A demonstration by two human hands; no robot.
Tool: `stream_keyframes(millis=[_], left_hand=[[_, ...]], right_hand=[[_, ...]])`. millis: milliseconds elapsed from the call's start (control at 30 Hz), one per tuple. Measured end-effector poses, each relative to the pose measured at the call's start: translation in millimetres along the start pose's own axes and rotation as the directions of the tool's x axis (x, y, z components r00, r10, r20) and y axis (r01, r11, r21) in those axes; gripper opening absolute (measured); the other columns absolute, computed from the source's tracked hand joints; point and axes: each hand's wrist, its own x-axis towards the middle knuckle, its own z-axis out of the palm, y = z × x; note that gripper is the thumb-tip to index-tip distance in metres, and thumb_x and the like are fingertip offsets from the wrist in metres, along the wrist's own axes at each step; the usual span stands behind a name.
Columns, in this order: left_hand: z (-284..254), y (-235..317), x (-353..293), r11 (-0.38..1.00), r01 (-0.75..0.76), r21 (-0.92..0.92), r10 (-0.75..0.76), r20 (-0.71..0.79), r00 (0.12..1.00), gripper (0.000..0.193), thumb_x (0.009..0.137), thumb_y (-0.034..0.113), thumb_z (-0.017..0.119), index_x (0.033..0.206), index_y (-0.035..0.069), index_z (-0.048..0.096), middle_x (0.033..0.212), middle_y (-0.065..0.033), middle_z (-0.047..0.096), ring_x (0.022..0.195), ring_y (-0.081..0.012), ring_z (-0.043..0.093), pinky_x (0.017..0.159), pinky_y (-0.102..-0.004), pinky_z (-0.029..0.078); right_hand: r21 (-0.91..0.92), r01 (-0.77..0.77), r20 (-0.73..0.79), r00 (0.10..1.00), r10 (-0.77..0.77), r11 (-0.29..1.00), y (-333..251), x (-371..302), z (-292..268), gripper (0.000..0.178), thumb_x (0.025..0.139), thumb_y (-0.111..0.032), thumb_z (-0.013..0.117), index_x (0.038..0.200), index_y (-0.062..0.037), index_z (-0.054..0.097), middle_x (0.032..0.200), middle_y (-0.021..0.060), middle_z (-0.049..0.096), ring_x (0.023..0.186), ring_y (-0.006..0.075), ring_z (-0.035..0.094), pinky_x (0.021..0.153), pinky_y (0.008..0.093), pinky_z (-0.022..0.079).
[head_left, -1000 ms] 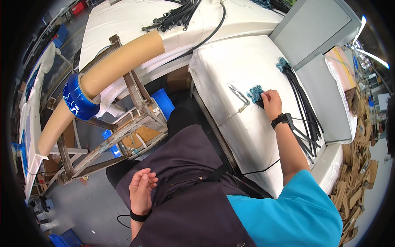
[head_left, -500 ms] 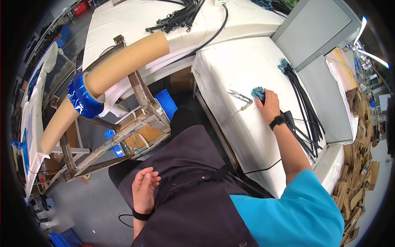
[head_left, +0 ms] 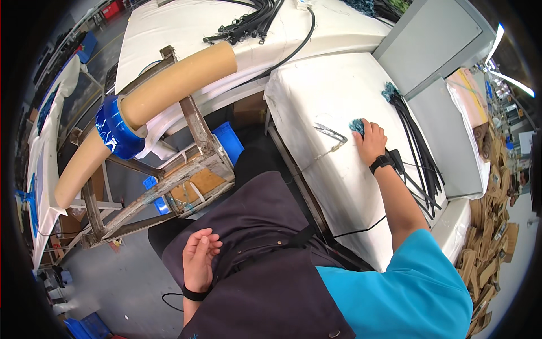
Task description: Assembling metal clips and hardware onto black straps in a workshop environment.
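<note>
My right hand (head_left: 372, 141) rests over the white padded surface (head_left: 316, 79), its fingers curled round the teal tufted end (head_left: 357, 126) of some black straps. The palm hides most of what it grips. Left of that hand lie metal scissors or snips (head_left: 333, 135), too small to tell which. Right of it, more black straps (head_left: 415, 135) with a teal tufted tip lie along the surface. My left hand (head_left: 200, 254) hovers over my dark apron, palm turned inward, fingers loosely bent and apart with nothing in them.
A worn frame (head_left: 195, 130) on the left carries a cardboard tube (head_left: 180, 82) with a roll of blue tape (head_left: 116, 127) round it. Black straps with metal clips (head_left: 248, 25) lie on the far white table. A grey panel (head_left: 435, 42) stands at the right, before stacked wooden pieces (head_left: 485, 243).
My right hand has shifted very slightly right and stays at the teal end. The view has moved a little. My left hand has hardly moved.
</note>
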Motion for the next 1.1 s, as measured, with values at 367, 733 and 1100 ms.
stream_keyframes(millis=[367,733,1100], left_hand=[[0,1,3,1.0,0.007,-0.003,-0.007,-0.019,1.0,0.021,0.096,0.016,0.051,0.112,0.003,0.055,0.097,-0.0077,0.064,0.083,-0.0134,0.061,0.073,-0.0251,0.047],[-7,0,2,1.0,-0.008,-0.017,0.007,-0.035,0.999,0.022,0.096,0.014,0.051,0.112,0.001,0.055,0.097,-0.0084,0.064,0.083,-0.0137,0.062,0.073,-0.0242,0.048],[-10,4,5,1.0,0.011,-0.008,-0.012,-0.054,0.998,0.02,0.096,0.014,0.049,0.112,0.002,0.054,0.098,-0.0096,0.064,0.086,-0.0169,0.062,0.075,-0.0275,0.049]], right_hand=[[0.344,0.316,-0.128,0.949,-0.289,0.884,-68,4,1,0.022,0.078,-0.015,0.066,0.098,-0.0054,0.063,0.094,0.0115,0.056,0.09,0.03,0.054,0.077,0.0398,0.045],[0.325,0.315,-0.313,0.926,-0.213,0.892,-105,55,-20,0.016,0.078,-0.013,0.068,0.092,-0.007,0.064,0.088,0.0095,0.058,0.085,0.0299,0.054,0.073,0.0396,0.044],[0.31,0.666,-0.434,0.734,-0.522,0.678,-229,223,-59,0.035,0.077,-0.002,0.059,0.11,-0.0128,0.061,0.087,0.0104,0.055,0.087,0.0301,0.055,0.076,0.0391,0.047]])
